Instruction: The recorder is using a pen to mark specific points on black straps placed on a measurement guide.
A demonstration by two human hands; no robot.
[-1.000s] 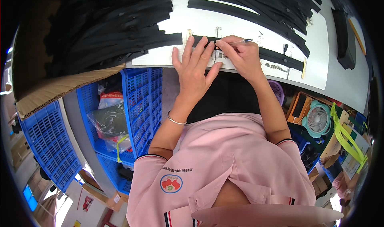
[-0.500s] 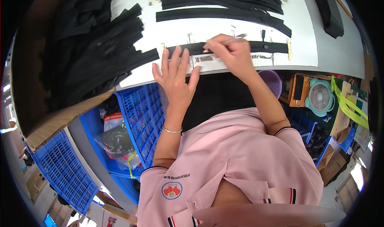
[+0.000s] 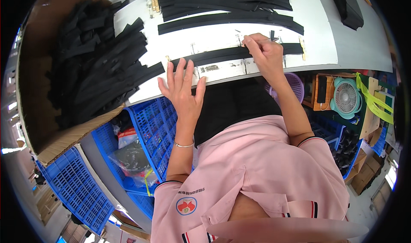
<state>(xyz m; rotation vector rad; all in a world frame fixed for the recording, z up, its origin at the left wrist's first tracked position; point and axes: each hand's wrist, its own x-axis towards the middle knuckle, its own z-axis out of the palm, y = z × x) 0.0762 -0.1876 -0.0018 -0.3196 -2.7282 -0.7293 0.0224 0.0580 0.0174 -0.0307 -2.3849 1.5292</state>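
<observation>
A long black strip (image 3: 214,55) lies across the white table (image 3: 214,35) near its front edge. My right hand (image 3: 265,54) rests on the strip's right part, fingertips pinched on its upper edge. My left hand (image 3: 182,89) is flat with fingers spread, fingertips touching the strip's left end at the table's front edge; it holds nothing. More black strips (image 3: 227,5) lie stacked farther back on the table.
A cardboard box (image 3: 47,127) full of black strips (image 3: 94,67) stands at the left. Blue plastic crates (image 3: 150,127) sit below the table. At the right are a purple basket (image 3: 295,82), a small teal fan (image 3: 346,98) and a dark bar (image 3: 344,5).
My left hand slid left and back toward the table's front edge, fingers still spread. My right hand stayed on the strip and the view shifted.
</observation>
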